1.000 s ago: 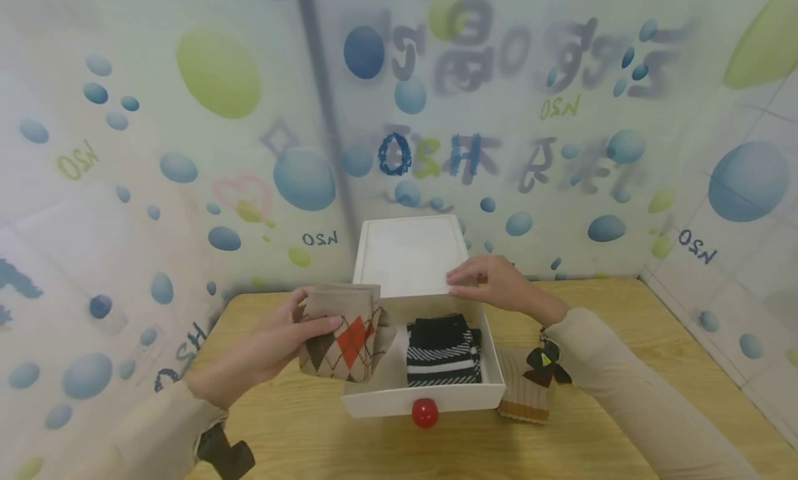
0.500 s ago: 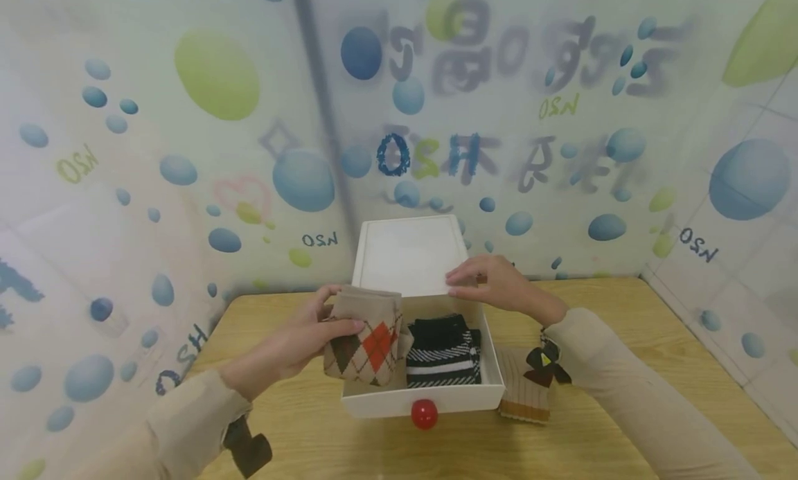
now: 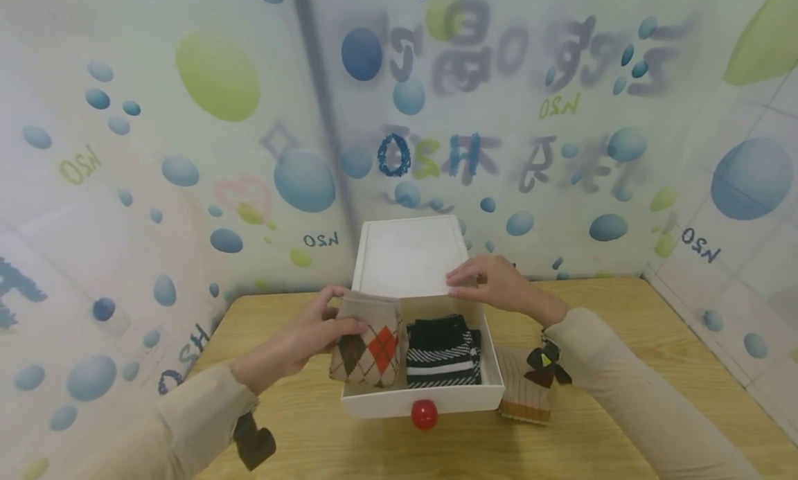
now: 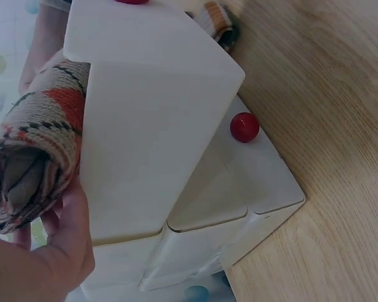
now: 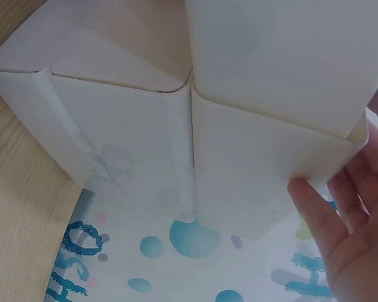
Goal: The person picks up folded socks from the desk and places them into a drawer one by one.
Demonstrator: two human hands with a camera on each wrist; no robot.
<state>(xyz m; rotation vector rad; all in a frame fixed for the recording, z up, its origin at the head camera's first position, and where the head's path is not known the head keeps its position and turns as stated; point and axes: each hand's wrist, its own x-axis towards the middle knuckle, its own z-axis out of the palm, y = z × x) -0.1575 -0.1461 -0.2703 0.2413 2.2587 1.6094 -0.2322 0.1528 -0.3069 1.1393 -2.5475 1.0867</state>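
My left hand (image 3: 314, 331) grips a folded argyle sock (image 3: 368, 348), beige with red and dark diamonds, over the left side of the pulled-out white drawer (image 3: 436, 401). In the left wrist view the rolled sock (image 4: 47, 126) lies along the drawer's outer wall. A folded black-and-white striped sock (image 3: 442, 352) rests in the drawer's right part. My right hand (image 3: 495, 286) rests on the front right top corner of the white drawer cabinet (image 3: 408, 255). In the right wrist view its thumb (image 5: 312, 204) touches the cabinet's side.
A red round knob (image 3: 424, 414) sits on the drawer front. Another red knob (image 4: 244, 128) is on a closed drawer below. A beige ribbed sock (image 3: 525, 390) with a brown band lies right of the drawer on the wooden table (image 3: 299, 424). A patterned wall stands behind.
My left hand has moved right with the argyle sock, from beside the drawer's left edge to over its left part. The right hand stays in place.
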